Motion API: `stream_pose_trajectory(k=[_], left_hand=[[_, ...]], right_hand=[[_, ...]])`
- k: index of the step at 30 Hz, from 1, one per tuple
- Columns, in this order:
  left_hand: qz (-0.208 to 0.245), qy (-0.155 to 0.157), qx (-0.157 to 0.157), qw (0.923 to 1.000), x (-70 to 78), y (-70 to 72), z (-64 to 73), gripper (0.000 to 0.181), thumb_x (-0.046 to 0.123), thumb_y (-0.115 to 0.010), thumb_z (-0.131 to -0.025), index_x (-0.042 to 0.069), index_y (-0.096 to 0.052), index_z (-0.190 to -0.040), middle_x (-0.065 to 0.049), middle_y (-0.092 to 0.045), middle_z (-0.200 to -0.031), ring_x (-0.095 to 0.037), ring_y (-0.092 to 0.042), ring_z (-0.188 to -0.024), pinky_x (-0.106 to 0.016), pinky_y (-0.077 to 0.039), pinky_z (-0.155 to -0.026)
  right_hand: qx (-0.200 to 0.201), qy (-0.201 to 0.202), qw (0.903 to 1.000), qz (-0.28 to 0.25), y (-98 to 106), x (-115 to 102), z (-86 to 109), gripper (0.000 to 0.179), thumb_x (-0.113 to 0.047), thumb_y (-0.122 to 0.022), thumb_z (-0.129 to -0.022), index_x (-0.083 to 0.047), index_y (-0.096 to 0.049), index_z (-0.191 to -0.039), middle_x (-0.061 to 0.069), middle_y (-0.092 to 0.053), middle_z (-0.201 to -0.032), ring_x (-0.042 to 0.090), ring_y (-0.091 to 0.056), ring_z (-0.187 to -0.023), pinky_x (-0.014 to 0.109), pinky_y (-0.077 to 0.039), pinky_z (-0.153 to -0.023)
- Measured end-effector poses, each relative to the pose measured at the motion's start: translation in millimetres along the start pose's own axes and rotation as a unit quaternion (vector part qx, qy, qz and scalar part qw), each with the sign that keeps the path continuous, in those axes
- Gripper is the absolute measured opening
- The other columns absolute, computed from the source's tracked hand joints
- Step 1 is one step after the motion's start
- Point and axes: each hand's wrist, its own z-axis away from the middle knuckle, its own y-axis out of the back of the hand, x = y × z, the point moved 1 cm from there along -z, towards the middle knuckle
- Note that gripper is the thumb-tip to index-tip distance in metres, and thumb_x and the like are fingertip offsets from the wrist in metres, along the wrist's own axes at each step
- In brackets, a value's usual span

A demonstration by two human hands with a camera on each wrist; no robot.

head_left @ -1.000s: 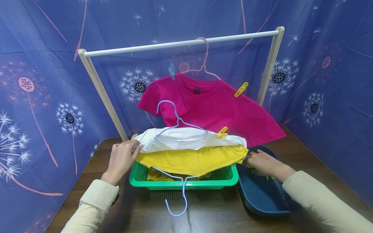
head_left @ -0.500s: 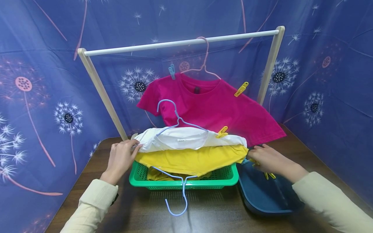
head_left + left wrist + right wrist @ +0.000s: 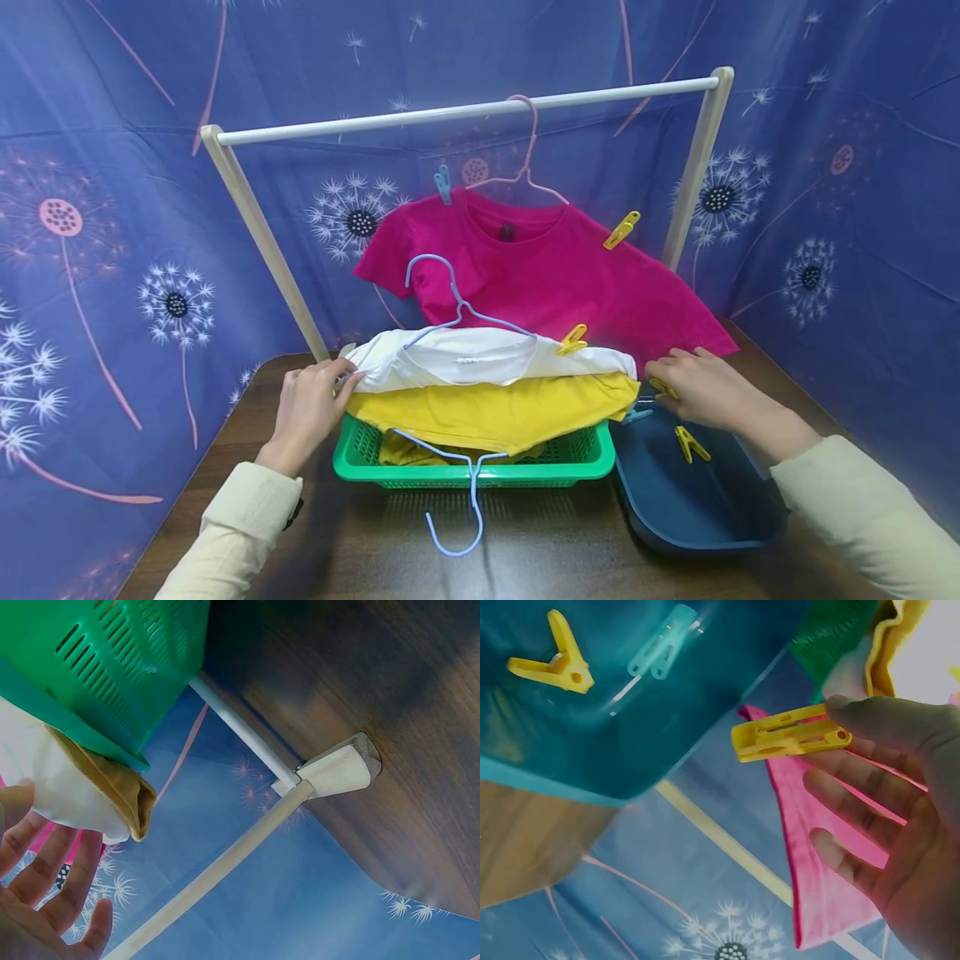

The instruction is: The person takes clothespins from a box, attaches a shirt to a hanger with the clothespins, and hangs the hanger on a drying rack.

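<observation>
My left hand (image 3: 303,412) pinches the left end of a white T-shirt (image 3: 382,358), its thumb on the cloth in the left wrist view. The shirt lies over a yellow T-shirt (image 3: 480,408) on a green basket (image 3: 472,472). A light blue hanger (image 3: 460,310) sits in the white collar, and a yellow clothespin (image 3: 573,340) clips its right shoulder. Between thumb and index finger, my right hand (image 3: 712,392) holds another yellow clothespin (image 3: 791,739) above the far edge of a dark blue tub (image 3: 712,508). The other right fingers are spread.
Inside the tub lie a yellow clothespin (image 3: 559,660) and a light blue one (image 3: 664,641). A second blue hanger (image 3: 473,487) hooks toward me. Behind, a magenta T-shirt (image 3: 525,267) hangs by a pink hanger (image 3: 532,137) from a white rail (image 3: 375,122).
My right hand has moved up and right out of the tub, with a yellow clothespin in its fingers. The left hand has stayed at the white T-shirt's end.
</observation>
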Motion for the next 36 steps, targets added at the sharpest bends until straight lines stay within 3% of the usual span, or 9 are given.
stream_pose_trajectory(k=[8,21,27,36], left_hand=[[0.005,0.009,-0.004,0.9999,1.3,1.3,0.2,0.018,0.026,-0.067,-0.083,0.009,-0.067,-0.090,-0.008,-0.069,-0.077,-0.027,-0.062,-0.066,-0.048,-0.039,-0.070],[0.004,0.006,0.004,1.0000,1.9,1.2,1.1,0.016,0.024,-0.068,-0.082,0.010,-0.067,-0.089,-0.007,-0.068,-0.075,-0.026,-0.060,-0.064,-0.046,-0.038,-0.069],[0.003,0.006,0.003,1.0000,1.1,0.6,0.6,0.016,0.024,-0.068,-0.082,0.010,-0.067,-0.089,-0.008,-0.068,-0.075,-0.027,-0.061,-0.065,-0.047,-0.039,-0.069],[0.002,0.006,0.002,1.0000,0.4,0.8,0.2,0.015,0.023,-0.067,-0.083,0.009,-0.067,-0.088,-0.009,-0.067,-0.073,-0.029,-0.062,-0.067,-0.048,-0.040,-0.069]], right_hand=[[0.079,0.011,0.9968,0.006,15.4,-1.3,-7.7,0.035,-0.015,-0.085,-0.057,-0.011,-0.064,-0.085,0.000,-0.060,-0.072,0.015,-0.053,-0.069,0.027,-0.042,-0.057],[0.214,0.058,0.9751,0.009,40.8,-9.0,-19.5,0.042,-0.009,-0.082,-0.058,-0.002,-0.065,-0.096,0.010,-0.068,-0.083,0.025,-0.058,-0.076,0.039,-0.048,-0.063],[0.242,0.068,0.9678,0.001,52.9,-21.1,-27.7,0.040,-0.009,-0.079,-0.062,-0.003,-0.064,-0.099,0.010,-0.067,-0.086,0.026,-0.058,-0.080,0.039,-0.047,-0.065],[0.245,0.076,0.9664,-0.011,64.6,-44.6,-42.2,0.038,-0.012,-0.077,-0.066,-0.005,-0.063,-0.101,0.009,-0.066,-0.089,0.024,-0.057,-0.083,0.039,-0.047,-0.069]])
